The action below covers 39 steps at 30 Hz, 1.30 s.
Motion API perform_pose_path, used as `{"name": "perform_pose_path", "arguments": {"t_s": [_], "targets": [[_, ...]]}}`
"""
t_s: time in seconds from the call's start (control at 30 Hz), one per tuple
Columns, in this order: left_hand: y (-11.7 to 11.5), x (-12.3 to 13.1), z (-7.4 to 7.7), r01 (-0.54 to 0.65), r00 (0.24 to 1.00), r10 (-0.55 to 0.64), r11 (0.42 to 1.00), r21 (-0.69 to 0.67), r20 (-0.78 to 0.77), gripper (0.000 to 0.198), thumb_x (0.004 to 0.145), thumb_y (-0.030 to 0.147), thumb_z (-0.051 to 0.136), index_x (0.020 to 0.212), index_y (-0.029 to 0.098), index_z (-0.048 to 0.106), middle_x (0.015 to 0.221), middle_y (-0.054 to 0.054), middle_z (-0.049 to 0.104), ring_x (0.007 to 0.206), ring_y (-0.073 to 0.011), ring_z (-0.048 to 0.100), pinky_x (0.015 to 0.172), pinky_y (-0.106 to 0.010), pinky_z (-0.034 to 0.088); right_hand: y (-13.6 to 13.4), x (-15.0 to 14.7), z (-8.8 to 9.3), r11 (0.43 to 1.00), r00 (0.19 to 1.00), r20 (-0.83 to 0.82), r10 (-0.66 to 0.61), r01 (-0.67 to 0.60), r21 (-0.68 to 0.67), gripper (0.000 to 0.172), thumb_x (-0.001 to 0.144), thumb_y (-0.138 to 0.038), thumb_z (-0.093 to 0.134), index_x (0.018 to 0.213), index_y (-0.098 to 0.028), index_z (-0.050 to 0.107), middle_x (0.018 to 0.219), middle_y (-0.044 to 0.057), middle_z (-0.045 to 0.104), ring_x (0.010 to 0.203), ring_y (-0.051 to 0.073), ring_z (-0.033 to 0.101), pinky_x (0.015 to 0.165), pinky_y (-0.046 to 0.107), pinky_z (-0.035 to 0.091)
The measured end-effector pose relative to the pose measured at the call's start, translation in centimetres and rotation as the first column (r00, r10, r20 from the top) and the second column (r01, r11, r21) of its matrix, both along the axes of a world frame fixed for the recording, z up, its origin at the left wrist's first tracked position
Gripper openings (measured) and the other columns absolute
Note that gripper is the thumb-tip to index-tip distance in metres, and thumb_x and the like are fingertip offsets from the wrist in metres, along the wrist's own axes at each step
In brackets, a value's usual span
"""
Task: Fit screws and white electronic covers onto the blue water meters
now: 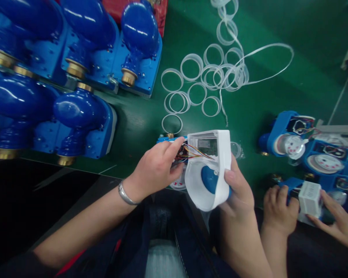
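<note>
My right hand [240, 189] clamps the cover [195, 183], off the meter [178, 183]; my left hand [155, 164] (can't tell if gripping) is at bare wires [186, 153].

Clear rings [191, 56] and strip [278, 44] on green tabletop [139, 127]

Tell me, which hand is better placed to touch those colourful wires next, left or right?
Probably the left hand: it is right beside the colourful wires. The right hand is gripping the white cover at its other side, so it looks less free.
</note>
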<state>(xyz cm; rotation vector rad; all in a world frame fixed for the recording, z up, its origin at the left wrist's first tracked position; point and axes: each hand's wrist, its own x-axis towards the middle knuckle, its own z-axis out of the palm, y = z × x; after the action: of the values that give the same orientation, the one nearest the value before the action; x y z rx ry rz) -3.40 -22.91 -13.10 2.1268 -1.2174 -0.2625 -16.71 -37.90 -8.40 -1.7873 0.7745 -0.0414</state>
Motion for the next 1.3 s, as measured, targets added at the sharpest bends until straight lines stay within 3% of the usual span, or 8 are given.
{"name": "perform_pose_path", "arguments": {"t_s": [0.1, 0.17, 0.47, 0.67, 0.8, 0.93, 1.1, 1.3], "targets": [[-0.8, -0.4, 0.3, -0.020, 0.997, 0.013, 0.995, 0.099, 0.071, 0.059, 0.075, 0.041, 0.056, 0.121, 0.009, 0.038, 0.088, -0.010, 0.057, 0.080, -0.0216, 0.054, 0.067, -0.033, 0.048, 1.8, 3.0, 0.6, 0.960, 0.998, 0.047, -0.038, 0.024, 0.280, 0.065, 0.075, -0.052, 0.049, 0.133, -0.028, 0.030, 0.131, 0.003, 0.046, 0.109, 0.028, 0.052, 0.089, 0.047, 0.045], [-1.4, -0.5, 0.5, -0.035, 0.995, 0.019, 0.985, 0.169, 0.095, 0.054, 0.074, 0.042, 0.056, 0.116, 0.011, 0.042, 0.083, -0.008, 0.055, 0.075, -0.0206, 0.054, 0.063, -0.032, 0.046, 1.6, 3.4, 1.2, 0.933, 0.998, 0.037, -0.041, 0.025, 0.359, 0.066, 0.071, -0.046, 0.057, 0.131, -0.029, 0.035, 0.132, 0.002, 0.044, 0.112, 0.029, 0.049, 0.090, 0.046, 0.045], [-1.3, 0.5, -0.2, 0.013, 0.986, -0.036, 0.990, 0.137, 0.165, 0.014, 0.083, 0.025, 0.045, 0.092, 0.018, 0.053, 0.071, -0.002, 0.053, 0.064, -0.0147, 0.052, 0.054, -0.025, 0.040, 0.0, 3.3, 1.8, 0.971, 0.999, -0.005, 0.036, -0.034, 0.237, 0.059, 0.067, -0.041, 0.066, 0.122, -0.030, 0.048, 0.124, -0.001, 0.052, 0.111, 0.027, 0.050, 0.090, 0.043, 0.045], [-0.4, 1.0, -1.8, 0.062, 0.987, -0.059, 0.998, -0.019, 0.151, 0.021, 0.085, 0.022, 0.040, 0.077, 0.016, 0.059, 0.070, -0.003, 0.054, 0.065, -0.0125, 0.049, 0.058, -0.024, 0.039, 0.7, 2.0, 0.0, 0.974, 0.998, 0.055, 0.018, -0.030, 0.222, 0.060, 0.068, -0.038, 0.066, 0.124, -0.030, 0.045, 0.130, 0.001, 0.047, 0.117, 0.028, 0.045, 0.098, 0.047, 0.037], [-0.3, 1.2, -2.6, -0.029, 0.977, 0.060, 0.988, -0.152, 0.205, 0.023, 0.081, 0.028, 0.049, 0.064, 0.019, 0.062, 0.070, -0.003, 0.052, 0.072, -0.0157, 0.046, 0.066, -0.031, 0.037, 0.9, 1.1, -0.4, 0.986, 0.996, 0.003, 0.086, -0.086, 0.144, 0.062, 0.068, -0.037, 0.066, 0.125, -0.028, 0.044, 0.135, 0.003, 0.040, 0.122, 0.028, 0.038, 0.102, 0.049, 0.031], [-0.8, 1.7, -3.4, -0.164, 0.986, 0.163, 0.959, -0.229, -0.023, 0.015, 0.070, 0.030, 0.062, 0.058, 0.021, 0.064, 0.083, -0.003, 0.055, 0.088, -0.0200, 0.047, 0.082, -0.041, 0.035, 1.3, 1.0, -0.3, 0.986, 0.989, -0.020, 0.149, -0.147, 0.076, 0.063, 0.070, -0.032, 0.066, 0.128, -0.029, 0.040, 0.140, 0.003, 0.033, 0.128, 0.027, 0.030, 0.105, 0.051, 0.024], [-1.3, 2.1, -4.0, -0.184, 0.912, 0.064, 0.946, -0.266, -0.405, 0.008, 0.068, 0.018, 0.062, 0.060, 0.016, 0.064, 0.087, -0.005, 0.053, 0.086, -0.0153, 0.051, 0.075, -0.030, 0.044, 3.0, 1.9, 0.2, 0.974, 0.984, -0.062, 0.167, -0.174, -0.145, 0.058, 0.072, -0.029, 0.064, 0.126, -0.031, 0.042, 0.142, 0.003, 0.027, 0.131, 0.025, 0.023, 0.107, 0.049, 0.021], [-1.5, 1.6, -4.0, -0.259, 0.846, 0.083, 0.928, -0.269, -0.527, 0.013, 0.071, 0.012, 0.056, 0.059, 0.015, 0.061, 0.083, -0.003, 0.054, 0.078, -0.0125, 0.054, 0.070, -0.026, 0.046, 5.3, 2.8, 0.2, 0.891, 0.971, -0.180, 0.157, -0.218, -0.398, 0.058, 0.073, -0.030, 0.061, 0.127, -0.029, 0.041, 0.141, 0.007, 0.025, 0.129, 0.030, 0.026, 0.103, 0.053, 0.026]]}}
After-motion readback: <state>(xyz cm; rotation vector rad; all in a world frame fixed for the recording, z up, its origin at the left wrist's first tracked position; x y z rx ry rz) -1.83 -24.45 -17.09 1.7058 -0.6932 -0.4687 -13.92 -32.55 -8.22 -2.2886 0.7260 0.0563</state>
